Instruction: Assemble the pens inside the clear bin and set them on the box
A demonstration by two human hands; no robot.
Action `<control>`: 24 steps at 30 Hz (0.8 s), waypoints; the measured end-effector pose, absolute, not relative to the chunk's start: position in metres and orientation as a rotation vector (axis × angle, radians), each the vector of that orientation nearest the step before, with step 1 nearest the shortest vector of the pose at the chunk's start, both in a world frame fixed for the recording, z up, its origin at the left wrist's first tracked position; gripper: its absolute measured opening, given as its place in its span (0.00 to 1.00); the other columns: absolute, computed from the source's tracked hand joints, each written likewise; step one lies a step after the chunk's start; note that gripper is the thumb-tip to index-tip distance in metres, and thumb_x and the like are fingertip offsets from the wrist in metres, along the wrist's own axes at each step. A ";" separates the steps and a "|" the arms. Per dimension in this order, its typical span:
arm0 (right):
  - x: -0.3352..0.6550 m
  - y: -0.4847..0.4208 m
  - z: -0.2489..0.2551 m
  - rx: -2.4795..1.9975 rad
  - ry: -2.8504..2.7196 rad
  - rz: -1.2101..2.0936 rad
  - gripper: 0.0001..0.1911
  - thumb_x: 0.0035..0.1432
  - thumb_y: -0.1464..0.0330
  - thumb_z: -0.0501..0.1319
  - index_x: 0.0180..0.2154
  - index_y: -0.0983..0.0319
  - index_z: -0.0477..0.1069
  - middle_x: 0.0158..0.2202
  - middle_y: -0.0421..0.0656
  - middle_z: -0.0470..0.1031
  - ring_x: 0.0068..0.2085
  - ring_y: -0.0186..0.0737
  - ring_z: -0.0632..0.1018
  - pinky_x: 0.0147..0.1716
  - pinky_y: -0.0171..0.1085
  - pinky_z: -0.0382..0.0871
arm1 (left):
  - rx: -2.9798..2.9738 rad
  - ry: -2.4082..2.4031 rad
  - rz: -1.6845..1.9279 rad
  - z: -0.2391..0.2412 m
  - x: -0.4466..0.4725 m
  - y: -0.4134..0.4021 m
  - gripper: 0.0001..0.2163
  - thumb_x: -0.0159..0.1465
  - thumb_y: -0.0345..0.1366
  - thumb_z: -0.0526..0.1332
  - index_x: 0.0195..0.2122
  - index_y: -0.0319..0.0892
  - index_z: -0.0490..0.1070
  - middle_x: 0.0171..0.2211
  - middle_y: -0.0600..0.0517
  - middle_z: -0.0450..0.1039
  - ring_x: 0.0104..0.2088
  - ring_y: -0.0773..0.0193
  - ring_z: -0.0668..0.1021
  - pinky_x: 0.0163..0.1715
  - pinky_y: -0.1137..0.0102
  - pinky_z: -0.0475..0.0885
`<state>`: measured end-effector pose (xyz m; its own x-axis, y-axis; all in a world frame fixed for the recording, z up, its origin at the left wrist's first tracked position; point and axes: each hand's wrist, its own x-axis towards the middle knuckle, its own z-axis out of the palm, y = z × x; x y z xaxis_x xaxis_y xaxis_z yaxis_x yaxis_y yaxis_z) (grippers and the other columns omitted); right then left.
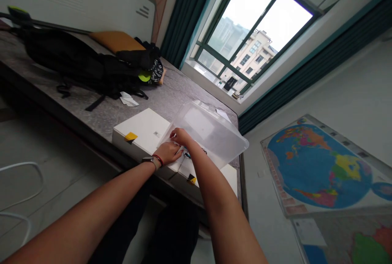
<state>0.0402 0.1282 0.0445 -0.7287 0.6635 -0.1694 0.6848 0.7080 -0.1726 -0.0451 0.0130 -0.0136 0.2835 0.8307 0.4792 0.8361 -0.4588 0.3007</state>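
Observation:
A clear plastic storage box (pixel 211 135) stands on the tabletop with its see-through lid tipped back. My left hand (pixel 168 153), with a watch and red cord at the wrist, lies at the box's near left side, fingers stretched and thumb apart. Just beyond it, my right hand (pixel 181 136) reaches across the box with its fingers bent together near the left wall. Whatever is between those fingertips is too small to make out. Small dark and blue items (pixel 186 155) show inside the box, partly hidden by my right forearm.
White boxes with yellow-black stickers flank it: one on the left (pixel 143 129), another at front right (pixel 231 176). Crumpled tissue (pixel 128 99), a black backpack (pixel 76 60) and an orange-brown folder (pixel 116 41) lie farther left on the grey table (pixel 177 88). A world map (pixel 324 166) hangs right.

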 end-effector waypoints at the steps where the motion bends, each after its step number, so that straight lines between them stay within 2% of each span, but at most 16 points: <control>1: 0.038 0.128 0.045 1.093 2.794 -0.333 0.09 0.52 0.74 0.64 0.37 0.62 0.80 0.36 0.44 0.81 0.34 0.36 0.77 0.39 0.31 0.67 | -2.512 -1.624 -0.940 -0.013 -0.045 0.013 0.20 0.69 0.44 0.46 0.34 0.39 0.74 0.32 0.45 0.77 0.34 0.58 0.77 0.36 0.64 0.69; 8: 0.037 0.127 0.044 1.136 2.750 -0.318 0.09 0.54 0.75 0.62 0.37 0.63 0.79 0.35 0.46 0.81 0.35 0.37 0.77 0.39 0.32 0.66 | -2.493 -1.662 -0.987 -0.011 -0.046 0.011 0.20 0.69 0.44 0.46 0.34 0.39 0.74 0.31 0.44 0.76 0.33 0.58 0.77 0.35 0.65 0.69; 11: 0.043 0.127 0.046 1.271 2.874 -0.514 0.08 0.55 0.74 0.62 0.36 0.64 0.79 0.35 0.46 0.80 0.35 0.37 0.77 0.41 0.34 0.68 | -2.475 -1.674 -0.989 -0.011 -0.047 0.010 0.20 0.69 0.44 0.46 0.35 0.38 0.74 0.31 0.44 0.76 0.33 0.59 0.77 0.35 0.65 0.69; 13: 0.052 0.124 0.050 1.467 2.984 -0.851 0.07 0.55 0.71 0.61 0.36 0.63 0.78 0.35 0.45 0.80 0.35 0.36 0.77 0.39 0.35 0.70 | -2.465 -1.684 -0.980 -0.011 -0.048 0.010 0.21 0.70 0.45 0.46 0.35 0.38 0.74 0.30 0.44 0.76 0.33 0.59 0.77 0.35 0.66 0.69; 15: 0.064 0.116 0.052 1.720 2.997 -1.395 0.09 0.56 0.67 0.61 0.38 0.63 0.76 0.35 0.44 0.79 0.35 0.37 0.77 0.36 0.35 0.72 | -2.456 -1.699 -0.974 -0.010 -0.048 0.010 0.21 0.70 0.45 0.45 0.35 0.39 0.74 0.30 0.44 0.76 0.33 0.59 0.77 0.35 0.66 0.68; 17: 0.079 0.102 0.050 1.936 2.825 -2.017 0.12 0.54 0.63 0.63 0.40 0.62 0.75 0.33 0.43 0.78 0.35 0.37 0.78 0.35 0.36 0.74 | -2.439 -1.730 -0.972 -0.011 -0.047 0.011 0.22 0.70 0.46 0.44 0.36 0.40 0.74 0.31 0.44 0.76 0.33 0.59 0.77 0.34 0.66 0.68; 19: 0.093 0.085 0.044 2.069 2.563 -2.496 0.15 0.51 0.62 0.67 0.40 0.62 0.74 0.32 0.42 0.77 0.35 0.37 0.79 0.37 0.38 0.75 | -2.427 -1.762 -0.968 -0.012 -0.045 0.012 0.23 0.70 0.47 0.43 0.35 0.40 0.74 0.31 0.44 0.76 0.33 0.59 0.77 0.33 0.67 0.68; 21: 0.105 0.068 0.035 2.145 2.351 -2.767 0.17 0.48 0.62 0.69 0.39 0.62 0.74 0.32 0.41 0.77 0.35 0.37 0.79 0.37 0.38 0.76 | -2.433 -1.771 -0.971 -0.013 -0.044 0.014 0.23 0.70 0.47 0.42 0.35 0.40 0.73 0.31 0.44 0.76 0.33 0.59 0.77 0.33 0.67 0.68; 24: 0.113 0.051 0.023 2.269 2.201 -2.913 0.19 0.46 0.62 0.71 0.39 0.62 0.74 0.31 0.42 0.77 0.34 0.37 0.79 0.37 0.37 0.76 | -2.458 -1.753 -0.982 -0.014 -0.043 0.015 0.23 0.70 0.47 0.43 0.35 0.40 0.73 0.30 0.44 0.76 0.33 0.59 0.77 0.34 0.67 0.68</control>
